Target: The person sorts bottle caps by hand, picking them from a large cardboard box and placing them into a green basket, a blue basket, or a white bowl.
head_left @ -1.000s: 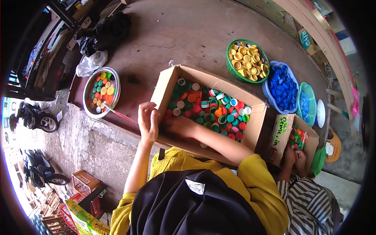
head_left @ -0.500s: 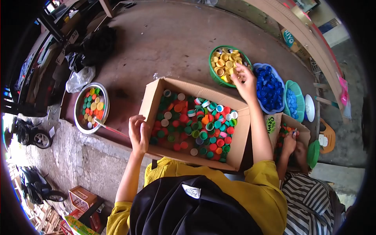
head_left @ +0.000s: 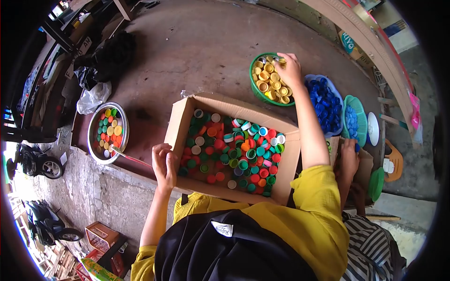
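A cardboard box (head_left: 286, 164) in front of me holds many loose bottle caps (head_left: 243, 164), mostly red, green, orange and white. My left hand (head_left: 164, 166) is curled at its near left corner and grips the edge. My right hand (head_left: 288, 72) is over the far right side of a green basket (head_left: 254, 86) of yellow bottle caps (head_left: 268, 77). Its thumb and fingers are bent around what looks like one yellow cap, partly covered by the fingers. Just right of my forearm is a light blue basket (head_left: 338, 91) with dark blue caps (head_left: 323, 105).
A steel bowl (head_left: 92, 145) of mixed caps stands at left, a stick on its rim. Right are a teal basket (head_left: 360, 112) of light blue caps, a white dish (head_left: 372, 127) and a co-worker's hand (head_left: 349, 159) holding something blue over another box. Plastic bags (head_left: 95, 97) lie far left.
My right hand has moved away from me, from the basket's near right side to its far right side. My left hand stays at the box corner. The co-worker's hand has risen from their box.
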`<act>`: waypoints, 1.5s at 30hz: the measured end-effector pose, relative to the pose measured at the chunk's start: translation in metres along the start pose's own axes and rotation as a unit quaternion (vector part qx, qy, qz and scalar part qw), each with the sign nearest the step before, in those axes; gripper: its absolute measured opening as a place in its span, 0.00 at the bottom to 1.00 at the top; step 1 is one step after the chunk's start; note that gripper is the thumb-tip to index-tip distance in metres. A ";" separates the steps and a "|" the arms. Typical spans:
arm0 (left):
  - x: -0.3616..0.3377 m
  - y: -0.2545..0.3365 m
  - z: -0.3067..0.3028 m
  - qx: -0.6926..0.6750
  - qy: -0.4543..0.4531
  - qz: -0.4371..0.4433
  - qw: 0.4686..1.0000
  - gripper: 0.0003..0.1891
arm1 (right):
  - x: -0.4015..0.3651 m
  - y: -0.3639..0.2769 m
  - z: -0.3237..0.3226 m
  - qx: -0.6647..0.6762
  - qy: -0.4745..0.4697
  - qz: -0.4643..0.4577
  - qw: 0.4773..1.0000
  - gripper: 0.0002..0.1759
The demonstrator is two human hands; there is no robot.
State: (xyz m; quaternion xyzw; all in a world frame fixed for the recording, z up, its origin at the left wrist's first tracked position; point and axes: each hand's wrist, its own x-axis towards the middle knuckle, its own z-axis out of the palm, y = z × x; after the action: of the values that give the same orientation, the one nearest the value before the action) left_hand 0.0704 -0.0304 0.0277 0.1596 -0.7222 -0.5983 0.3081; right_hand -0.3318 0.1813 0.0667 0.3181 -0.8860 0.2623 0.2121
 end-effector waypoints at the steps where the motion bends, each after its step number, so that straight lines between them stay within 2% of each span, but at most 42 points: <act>1: 0.000 0.001 0.001 -0.001 0.001 0.000 1.000 0.08 | -0.008 -0.024 -0.008 0.059 0.012 -0.017 0.998 0.12; 2: 0.000 0.002 0.001 -0.002 0.002 0.000 1.000 0.08 | -0.021 -0.048 -0.013 0.118 0.024 -0.034 0.992 0.11; 4: 0.000 0.001 0.000 -0.006 -0.006 0.005 1.000 0.08 | -0.059 -0.101 -0.018 0.219 -0.025 -0.076 0.972 0.08; 6: 0.001 0.002 0.000 -0.016 -0.015 0.007 1.000 0.08 | -0.106 -0.140 -0.003 0.246 -0.132 -0.095 0.956 0.11; 8: 0.001 0.001 0.000 -0.018 -0.019 0.011 1.000 0.08 | -0.148 -0.166 0.031 0.240 -0.182 -0.138 0.944 0.19; 12: -0.001 0.001 -0.003 -0.027 -0.019 0.003 0.999 0.08 | -0.221 -0.214 0.066 0.072 -0.251 -0.122 0.957 0.33; 13: -0.001 -0.001 -0.003 -0.027 -0.012 0.002 1.000 0.08 | -0.230 -0.222 0.069 0.082 -0.249 -0.131 0.956 0.35; 16: -0.002 -0.002 0.000 -0.035 -0.008 0.018 0.999 0.07 | -0.232 -0.212 0.060 0.159 -0.368 -0.129 0.907 0.34; 19: -0.002 -0.001 -0.001 -0.034 -0.013 0.033 0.999 0.07 | -0.224 -0.186 0.029 0.111 -0.432 -0.193 0.874 0.27; 22: -0.002 -0.006 -0.002 -0.067 0.005 0.027 0.997 0.07 | -0.227 -0.161 0.014 0.084 -0.480 -0.163 0.858 0.19; 24: -0.003 -0.007 -0.003 -0.066 -0.002 0.028 0.997 0.08 | -0.231 -0.157 -0.011 0.072 -0.394 -0.176 0.899 0.14; 25: -0.003 -0.007 -0.004 -0.065 -0.006 0.028 0.997 0.08 | -0.228 -0.156 -0.018 0.081 -0.390 -0.177 0.900 0.15; 28: -0.003 -0.006 -0.004 -0.071 -0.015 0.031 0.997 0.08 | -0.218 -0.153 -0.033 0.046 -0.434 -0.128 0.891 0.15; 29: -0.002 -0.007 -0.004 -0.071 -0.014 0.033 0.997 0.08 | -0.210 -0.151 -0.038 0.041 -0.486 -0.078 0.869 0.16; 30: -0.002 -0.008 -0.004 -0.071 -0.014 0.036 0.997 0.08 | -0.208 -0.144 -0.044 0.061 -0.490 -0.061 0.868 0.16; 32: -0.003 -0.008 -0.005 -0.067 -0.014 0.037 0.997 0.08 | -0.197 -0.130 -0.059 0.108 -0.502 0.073 0.855 0.16; 34: -0.003 -0.007 -0.005 -0.061 -0.016 0.035 0.997 0.08 | -0.191 -0.121 -0.073 0.113 -0.411 0.152 0.892 0.17; 35: -0.002 -0.008 -0.005 -0.064 -0.015 0.033 0.997 0.08 | -0.195 -0.114 -0.074 0.095 -0.322 0.100 0.937 0.17; 38: -0.002 -0.010 -0.004 -0.069 -0.017 0.027 0.997 0.08 | -0.219 -0.091 -0.053 0.016 -0.242 0.145 0.959 0.32; 40: -0.002 -0.010 -0.004 -0.064 -0.023 0.026 0.997 0.09 | -0.240 -0.085 -0.034 -0.002 -0.257 0.188 0.948 0.40; 41: -0.001 -0.009 -0.004 -0.057 -0.026 0.034 0.997 0.09 | -0.246 -0.084 -0.032 -0.055 -0.339 0.219 0.913 0.43; 42: -0.001 -0.009 -0.003 -0.057 -0.025 0.031 0.998 0.09 | -0.249 -0.089 -0.030 -0.092 -0.352 0.217 0.906 0.44; 44: -0.001 -0.008 -0.003 -0.055 -0.024 0.025 0.998 0.09 | -0.248 -0.095 -0.022 -0.085 -0.400 0.270 0.872 0.45; 45: -0.002 -0.011 -0.004 -0.058 -0.026 0.024 0.998 0.09 | -0.253 -0.096 -0.015 -0.041 -0.386 0.286 0.876 0.46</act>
State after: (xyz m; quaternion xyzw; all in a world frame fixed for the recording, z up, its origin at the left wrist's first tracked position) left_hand 0.0728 -0.0354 0.0170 0.1085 -0.6976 -0.6356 0.3124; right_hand -0.0847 0.2411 -0.0269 0.1177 -0.9599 0.1313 -0.2181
